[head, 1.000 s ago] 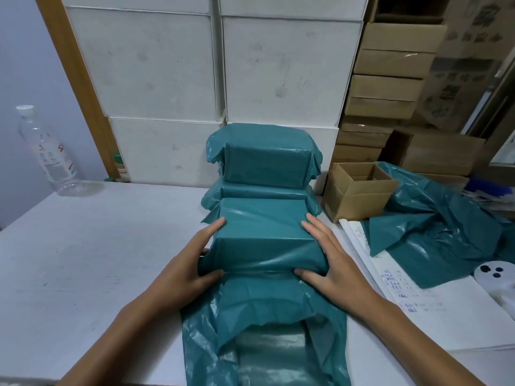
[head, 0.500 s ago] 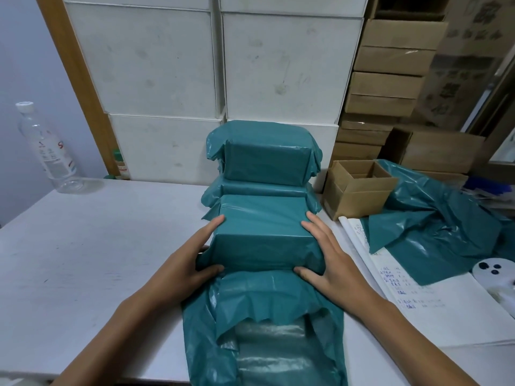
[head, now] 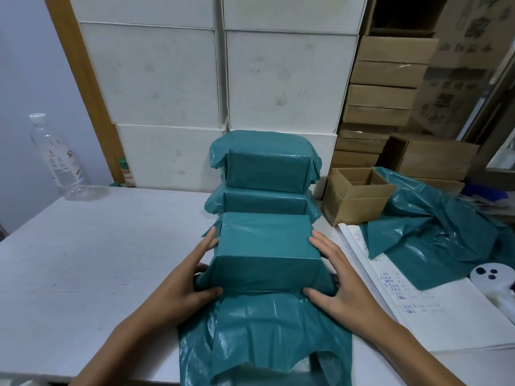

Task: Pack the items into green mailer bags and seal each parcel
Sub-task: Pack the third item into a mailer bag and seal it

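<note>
- Green plastic film lies nearest: the open mouth of the mailer bag (head: 264, 338) spreads slack and crumpled over the front edge of the white bench (head: 92, 263), unsealed.
- Just beyond, the boxed item fills the closed end of that bag, forming the parcel in hand (head: 266, 246) at the bench's middle, touching the stack behind it.
- Left hand (head: 181, 288) and right hand (head: 342, 285) flank the parcel, fingers (head: 206, 243) straight and flat against its side walls, thumbs pressing the film at the base of its near face; neither hand curls round anything.
- Risk, as I judge it: the loose tail could fold askew or trap air, so the seal wrinkles or fails to close; pushing harder could shove the parcel into the stack and topple it.
- Behind, two sealed parcels (head: 264, 168) sit stacked, one atop the other.
- Right of them: an open cardboard box (head: 356, 196), spare green mailer bags (head: 434, 235) heaped over a handwritten notebook (head: 404, 296), and a white object with dark dots (head: 493, 277) at the edge.
- Far left, a clear plastic bottle (head: 55, 157) stands near the wall.
- At the back, large white boxes (head: 217, 79) and brown cartons (head: 387, 90) are stacked high.
</note>
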Demonstrator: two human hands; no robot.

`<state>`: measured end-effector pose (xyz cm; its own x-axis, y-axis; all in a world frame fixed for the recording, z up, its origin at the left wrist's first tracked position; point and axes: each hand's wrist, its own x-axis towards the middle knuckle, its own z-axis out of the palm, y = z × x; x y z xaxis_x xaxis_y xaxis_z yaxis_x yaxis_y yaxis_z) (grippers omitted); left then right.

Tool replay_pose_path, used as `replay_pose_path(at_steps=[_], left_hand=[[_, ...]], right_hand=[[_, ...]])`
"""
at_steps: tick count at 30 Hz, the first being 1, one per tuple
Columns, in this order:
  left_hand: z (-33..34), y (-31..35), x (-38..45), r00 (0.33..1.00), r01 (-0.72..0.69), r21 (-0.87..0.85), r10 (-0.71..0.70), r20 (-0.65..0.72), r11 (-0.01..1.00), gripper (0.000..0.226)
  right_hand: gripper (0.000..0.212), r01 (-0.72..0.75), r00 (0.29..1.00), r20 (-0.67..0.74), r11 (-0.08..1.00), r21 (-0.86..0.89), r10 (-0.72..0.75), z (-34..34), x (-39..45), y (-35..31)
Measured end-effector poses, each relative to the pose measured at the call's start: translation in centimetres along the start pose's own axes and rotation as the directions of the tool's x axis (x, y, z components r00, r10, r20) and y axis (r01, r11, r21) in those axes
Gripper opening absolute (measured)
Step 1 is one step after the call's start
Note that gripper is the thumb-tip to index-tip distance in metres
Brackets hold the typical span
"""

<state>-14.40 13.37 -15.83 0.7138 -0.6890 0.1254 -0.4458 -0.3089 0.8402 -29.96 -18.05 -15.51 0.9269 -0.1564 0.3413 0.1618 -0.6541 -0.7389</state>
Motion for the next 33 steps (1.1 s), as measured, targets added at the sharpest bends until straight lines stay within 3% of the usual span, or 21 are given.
replay_pose_path(at_steps=[4,10,18,22,26,31,33], left_hand=[[-0.6,-0.5,0.6,0.999,0.041,0.004,-0.041,0.004,0.999,0.125],[-1.2,-0.1,1.6,0.985,0.143,0.003,-0.143,0.094,0.990,0.131],[-0.6,0.6,1.1,0.995,0.081,0.137,-0.087,0.041,0.987,0.086],[0.5,0.2,0.0,0.997,0.076,0.370,-0.076,-0.016,0.926,0.053],[0.7,-1.2,-0.2,0.992,0.130,0.444,-0.117,-0.056,0.887,0.070],[0.7,-2.2,-0.2,0.991,0.131,0.454,-0.134,-0.028,0.881,0.048],[0.7,-1.9,-0.4,0.993,0.114,0.460,-0.113,-0.031,0.880,0.055]], right_hand=[[0.090,-0.089,0.996,0.036,0.987,0.136,0.084,-0.1,0.0,-0.7],[0.090,-0.188,0.981,0.095,0.963,0.192,0.172,-0.2,0.1,-0.1],[0.092,-0.231,0.971,0.104,0.959,0.163,0.216,-0.3,0.0,-0.3],[0.095,-0.221,0.968,0.149,0.969,0.112,0.203,-0.6,-0.4,-0.6],[0.096,-0.214,0.962,0.183,0.976,0.042,0.203,-0.6,-0.4,-0.9],[0.102,-0.169,0.975,0.138,0.985,-0.031,0.171,-0.3,-0.8,-0.7],[0.104,-0.150,0.981,0.113,0.987,-0.059,0.156,-0.2,-1.0,-0.6]])
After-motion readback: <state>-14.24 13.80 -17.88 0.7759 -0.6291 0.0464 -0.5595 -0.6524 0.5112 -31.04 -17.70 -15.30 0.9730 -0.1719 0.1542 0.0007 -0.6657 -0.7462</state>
